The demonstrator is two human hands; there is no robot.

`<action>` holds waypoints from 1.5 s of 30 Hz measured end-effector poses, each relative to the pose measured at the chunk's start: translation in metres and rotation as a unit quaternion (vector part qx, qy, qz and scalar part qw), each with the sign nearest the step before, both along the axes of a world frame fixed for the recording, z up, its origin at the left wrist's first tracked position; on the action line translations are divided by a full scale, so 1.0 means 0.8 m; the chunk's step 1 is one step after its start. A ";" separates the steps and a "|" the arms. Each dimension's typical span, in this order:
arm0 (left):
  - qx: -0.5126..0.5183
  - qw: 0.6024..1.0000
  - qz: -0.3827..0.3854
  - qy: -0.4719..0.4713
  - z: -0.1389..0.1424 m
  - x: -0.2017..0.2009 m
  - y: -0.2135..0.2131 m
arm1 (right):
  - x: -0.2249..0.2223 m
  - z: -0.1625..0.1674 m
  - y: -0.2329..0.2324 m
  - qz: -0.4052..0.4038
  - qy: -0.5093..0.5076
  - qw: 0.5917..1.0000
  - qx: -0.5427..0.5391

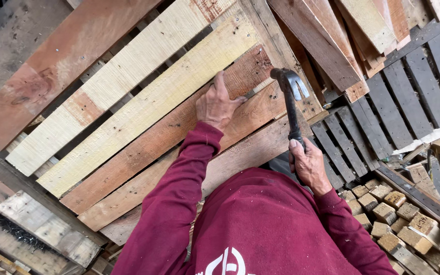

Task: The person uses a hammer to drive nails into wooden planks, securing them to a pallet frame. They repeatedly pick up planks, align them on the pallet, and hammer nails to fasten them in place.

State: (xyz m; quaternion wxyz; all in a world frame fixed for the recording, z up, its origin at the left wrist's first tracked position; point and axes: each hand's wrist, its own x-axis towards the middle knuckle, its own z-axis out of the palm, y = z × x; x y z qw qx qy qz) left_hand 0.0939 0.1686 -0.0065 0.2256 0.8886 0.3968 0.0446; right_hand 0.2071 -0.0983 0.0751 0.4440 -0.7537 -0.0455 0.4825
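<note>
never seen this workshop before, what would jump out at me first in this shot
The claw hammer raised at upper centre, its handle gripped by the right hand, draws the eye first. Just left of it the left hand presses on the pallet, a wide span of pale and reddish slats, seemingly pinching a nail, though that is too small to tell. At lower right lies a heap of small wooden blocks.

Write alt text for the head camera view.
A person in a dark red sleeve holds a claw hammer raised in the right hand, while the left hand pinches a nail against a wooden pallet. Small wood blocks lie at right.
</note>
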 end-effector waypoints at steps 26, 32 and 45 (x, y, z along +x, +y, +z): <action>-0.332 0.824 0.259 -0.380 0.036 0.066 0.036 | 0.027 -0.029 0.017 0.035 -0.005 0.997 -0.062; -0.100 0.847 0.264 -0.450 0.025 0.082 0.025 | 0.036 0.057 0.043 0.018 -0.071 0.986 0.147; -0.147 0.833 0.262 -0.464 0.044 0.077 0.029 | 0.069 0.081 0.093 0.065 -0.154 0.982 -0.083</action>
